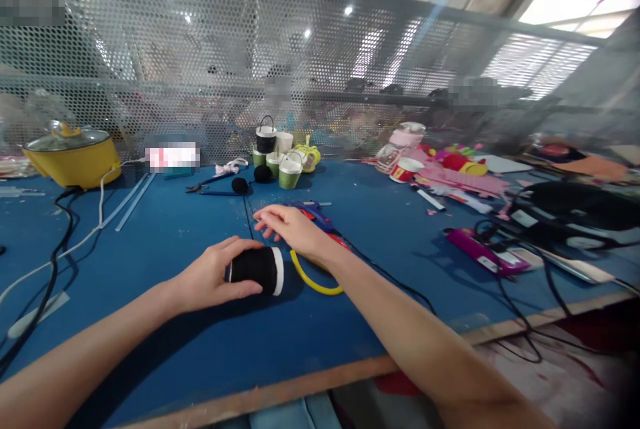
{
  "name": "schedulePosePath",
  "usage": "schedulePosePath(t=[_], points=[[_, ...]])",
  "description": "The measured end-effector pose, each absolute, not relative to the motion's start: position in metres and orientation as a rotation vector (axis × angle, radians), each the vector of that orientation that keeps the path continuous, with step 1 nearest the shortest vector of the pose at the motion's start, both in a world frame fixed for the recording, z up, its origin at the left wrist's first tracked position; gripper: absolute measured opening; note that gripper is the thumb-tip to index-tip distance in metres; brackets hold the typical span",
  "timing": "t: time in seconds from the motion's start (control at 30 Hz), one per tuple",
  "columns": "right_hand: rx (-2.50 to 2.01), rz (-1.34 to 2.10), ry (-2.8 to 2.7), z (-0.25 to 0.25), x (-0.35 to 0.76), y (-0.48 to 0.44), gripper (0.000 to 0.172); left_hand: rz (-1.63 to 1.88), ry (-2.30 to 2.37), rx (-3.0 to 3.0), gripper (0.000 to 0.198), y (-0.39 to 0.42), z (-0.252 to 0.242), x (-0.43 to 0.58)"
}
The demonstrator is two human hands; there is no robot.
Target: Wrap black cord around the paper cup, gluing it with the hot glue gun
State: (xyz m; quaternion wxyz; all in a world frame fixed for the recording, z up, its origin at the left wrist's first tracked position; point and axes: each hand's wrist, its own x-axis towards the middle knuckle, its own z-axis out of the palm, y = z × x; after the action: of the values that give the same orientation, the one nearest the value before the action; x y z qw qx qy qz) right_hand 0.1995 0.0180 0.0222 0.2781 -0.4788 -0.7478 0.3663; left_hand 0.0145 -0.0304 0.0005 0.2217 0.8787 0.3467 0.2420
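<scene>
My left hand point(215, 274) is wrapped around a black cup with a white rim point(255, 270), which lies on its side with the rim facing right. Just above and right of the cup hovers my right hand point(290, 229), its fingers loosely bent and apart, with nothing visible in them. Behind the right hand and partly covered by it lies a blue and red glue gun point(320, 215). Under the right wrist a yellow ring point(320, 290) shows on the blue table point(240, 342). Two black pom-poms point(240, 186) rest farther back, beside pliers point(210, 183).
Several small cups point(290, 174), green, white and black, stand in a cluster at the back. A yellow electric pot point(73, 155) sits far left with cords. On the right are a purple power strip point(485, 252), cables and a black round item point(575, 215). A perforated metal screen point(320, 62) closes off the back.
</scene>
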Motion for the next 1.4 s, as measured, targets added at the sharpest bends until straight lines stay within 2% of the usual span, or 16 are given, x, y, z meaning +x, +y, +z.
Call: schedulePosePath(t=[0.13,0.23,0.37,0.43,0.6,0.8,0.9,0.97,1.07,1.17,1.4], points=[[-1.524,0.682,-1.966,0.041,0.227,0.026,0.016,0.722,0.98,2.408,0.047,-0.028,0.002,0.012],[-1.701,0.455,-1.939,0.049,0.253,0.039,0.02,0.73,0.991,2.398,0.047,-0.026,0.002,0.011],[-1.963,0.246,-1.946,0.035,0.278,0.059,0.013,0.714,1.004,2.403,0.047,-0.024,0.002,0.009],[-2.069,0.271,-1.996,0.022,0.282,0.068,0.011,0.714,1.011,2.407,0.047,-0.023,0.002,0.008],[-2.183,0.327,-2.024,0.002,0.278,0.077,0.024,0.666,1.04,2.393,0.048,-0.021,0.003,0.004],[-2.065,0.342,-1.87,0.018,0.279,0.063,0.037,0.627,1.035,2.397,0.048,-0.019,0.005,0.002],[-1.907,0.458,-1.893,0.036,0.278,0.041,0.024,0.641,1.046,2.406,0.048,-0.017,0.007,0.0],[-1.71,0.67,-1.902,0.046,0.276,0.024,0.015,0.642,1.057,2.41,0.048,-0.016,0.007,-0.002],[-1.516,0.934,-1.926,0.054,0.269,0.003,0.025,0.654,1.036,2.415,0.048,-0.014,0.007,-0.004],[-1.452,1.043,-1.949,0.056,0.259,-0.01,0.023,0.656,1.008,2.417,0.048,-0.012,0.005,-0.005],[-1.508,0.998,-1.953,0.054,0.25,-0.02,0.018,0.687,0.995,2.397,0.047,-0.011,0.003,-0.007]])
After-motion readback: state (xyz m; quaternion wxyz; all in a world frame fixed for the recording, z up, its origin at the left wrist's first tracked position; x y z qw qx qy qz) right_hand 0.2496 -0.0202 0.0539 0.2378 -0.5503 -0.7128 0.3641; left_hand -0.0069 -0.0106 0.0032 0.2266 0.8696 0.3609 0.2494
